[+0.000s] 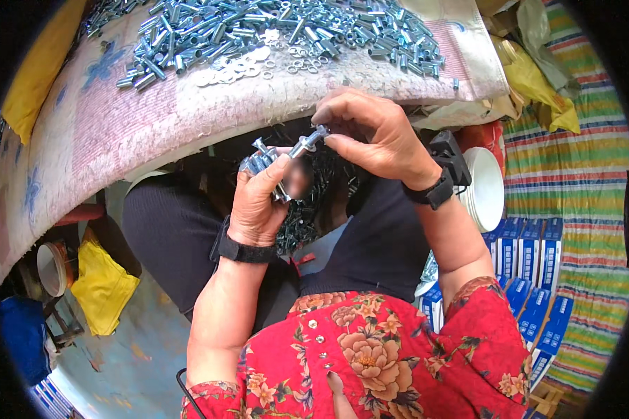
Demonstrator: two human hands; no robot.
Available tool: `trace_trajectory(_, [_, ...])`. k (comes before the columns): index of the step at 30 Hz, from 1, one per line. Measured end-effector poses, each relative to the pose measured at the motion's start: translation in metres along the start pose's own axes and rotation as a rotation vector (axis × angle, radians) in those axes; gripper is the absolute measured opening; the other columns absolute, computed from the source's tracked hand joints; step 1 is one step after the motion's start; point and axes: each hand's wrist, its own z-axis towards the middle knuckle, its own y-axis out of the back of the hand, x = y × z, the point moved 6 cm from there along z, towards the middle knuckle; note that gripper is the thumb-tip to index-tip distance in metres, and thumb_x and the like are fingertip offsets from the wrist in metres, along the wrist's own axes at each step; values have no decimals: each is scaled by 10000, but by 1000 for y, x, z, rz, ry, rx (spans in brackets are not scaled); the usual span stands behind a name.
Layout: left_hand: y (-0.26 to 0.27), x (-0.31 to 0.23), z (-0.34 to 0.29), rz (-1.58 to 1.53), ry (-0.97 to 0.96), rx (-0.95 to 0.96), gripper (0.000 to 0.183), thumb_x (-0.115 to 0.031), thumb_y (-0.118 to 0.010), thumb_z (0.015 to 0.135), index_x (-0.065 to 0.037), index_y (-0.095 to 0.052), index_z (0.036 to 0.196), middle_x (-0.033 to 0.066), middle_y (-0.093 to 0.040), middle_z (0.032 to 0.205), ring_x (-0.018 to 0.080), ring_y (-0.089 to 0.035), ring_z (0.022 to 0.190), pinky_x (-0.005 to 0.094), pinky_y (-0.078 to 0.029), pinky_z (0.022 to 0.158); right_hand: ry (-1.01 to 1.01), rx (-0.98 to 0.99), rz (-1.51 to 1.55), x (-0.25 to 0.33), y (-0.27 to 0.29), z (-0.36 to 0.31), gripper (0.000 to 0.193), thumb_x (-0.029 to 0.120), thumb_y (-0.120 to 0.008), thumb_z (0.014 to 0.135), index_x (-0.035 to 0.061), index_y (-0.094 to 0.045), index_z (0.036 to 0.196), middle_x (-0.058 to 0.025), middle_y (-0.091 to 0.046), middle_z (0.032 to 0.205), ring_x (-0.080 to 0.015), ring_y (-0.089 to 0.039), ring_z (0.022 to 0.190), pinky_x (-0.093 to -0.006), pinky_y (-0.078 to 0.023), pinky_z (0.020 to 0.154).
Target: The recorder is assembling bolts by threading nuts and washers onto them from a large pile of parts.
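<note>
My left hand [255, 206] is closed around a bunch of silvery sleeve anchor bolts [260, 162], their ends poking out past the fingers. One sleeve anchor bolt [302, 146] points up and to the right from between its thumb and fingers. At the far end of that bolt, my right hand [377, 136] has thumb and fingertips closed on a small metal piece, perhaps a nut or washer; the fingers partly hide it. Both hands are just off the near edge of the cloth-covered table [136, 122], above a dark heap of metal fasteners [297, 234] between my legs.
On the table lie a large pile of metal sleeves [220, 28], flat washers [237, 70] and small rings [304, 64]. A white bucket [483, 188] and blue-and-white boxes [538, 307] stand at right, beside a striped sheet [573, 195]. A yellow bag [103, 286] is at left.
</note>
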Motion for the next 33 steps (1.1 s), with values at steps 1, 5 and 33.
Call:
trace_trajectory(1, [0,0,-1,-12,-2,1,158,-155,-607,803,-49,-557,910,36,-562,650,109,-493,513,269,-392,571,25,25,-54,5,-2,1,194,-34,-598,728,-6,-575,919,-44,-548,884,-86,-515,759,-206,-418,635])
trace_trajectory(5, [-3,0,-1,8,-15,64,163,-161,-612,798,-48,-558,903,33,-559,640,107,-495,513,272,-396,576,191,8,-120,8,-4,0,197,-35,-605,717,7,-582,909,-53,-548,874,-98,-508,736,-215,-411,621])
trace_trajectory(33, [-6,1,-6,121,-11,103,188,-189,-617,774,-29,-542,839,31,-534,602,101,-465,479,284,-374,570,100,-135,-188,5,-8,-9,194,140,-625,780,1,-520,695,-114,-515,595,-223,-469,494,-280,-396,482])
